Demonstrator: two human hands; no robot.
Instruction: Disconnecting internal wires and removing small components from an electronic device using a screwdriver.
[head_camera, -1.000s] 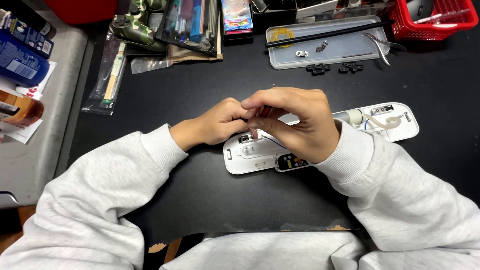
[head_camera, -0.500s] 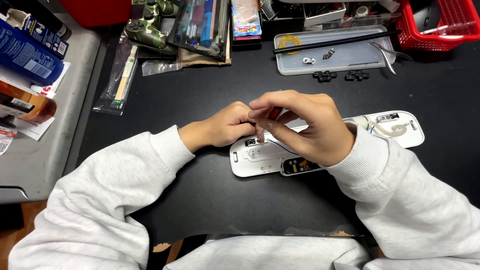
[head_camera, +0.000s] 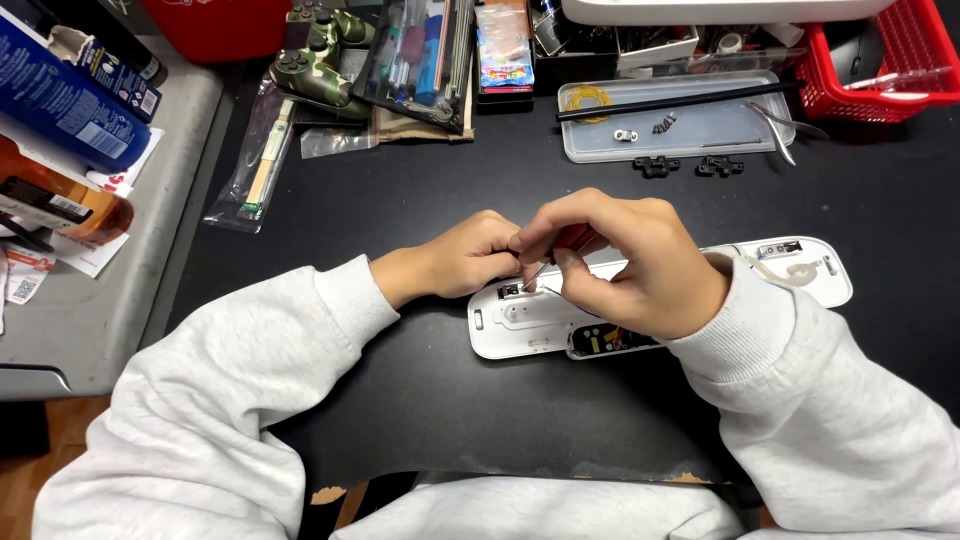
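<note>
A long white plastic device shell (head_camera: 520, 322) lies open on the black mat, with a dark circuit board (head_camera: 600, 340) showing at its lower edge. My right hand (head_camera: 630, 262) grips a small screwdriver (head_camera: 548, 263) with a reddish handle; its thin metal tip points down at the left end of the shell. My left hand (head_camera: 462, 258) rests fisted beside it, its fingertips touching the right hand's fingers near the tool; whether it holds anything is hidden. Both arms wear light grey sleeves.
At the back: a clear tray (head_camera: 690, 132) with small screws, a yellow ring, a black rod and tweezers; two black clips (head_camera: 688, 166); a red basket (head_camera: 900, 60); a camouflage game controller (head_camera: 312, 58); packaged tools (head_camera: 420, 55). Blue and orange containers (head_camera: 60, 110) stand on the grey table at left.
The view has shifted slightly, so the shell and hands sit a little further right. The hands stay together over the shell's left end; the screwdriver tip now shows more clearly.
</note>
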